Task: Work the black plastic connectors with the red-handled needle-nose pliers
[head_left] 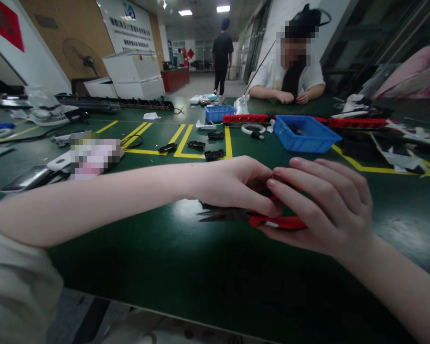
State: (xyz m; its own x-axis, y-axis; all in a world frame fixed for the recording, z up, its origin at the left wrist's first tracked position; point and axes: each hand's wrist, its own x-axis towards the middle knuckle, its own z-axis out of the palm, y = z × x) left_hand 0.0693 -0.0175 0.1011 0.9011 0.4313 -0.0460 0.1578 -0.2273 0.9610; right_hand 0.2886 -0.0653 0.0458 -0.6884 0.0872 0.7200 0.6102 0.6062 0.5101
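Note:
My right hand (326, 205) is curled around red-handled pliers (275, 221), whose dark jaws (218, 215) point left just above the green table (186, 267). My left hand (236, 184) reaches in from the left, fingers pinched together against the right hand's fingertips near the pliers' handles. Whatever small thing sits between the fingertips is hidden.
A blue bin (304, 134) stands beyond my hands, with a smaller blue bin (217, 113) and red strips (245, 117) farther back. Small black parts (215, 154) lie inside yellow floor-tape lines. A seated person (290, 76) works across the table; another person (222, 52) walks away.

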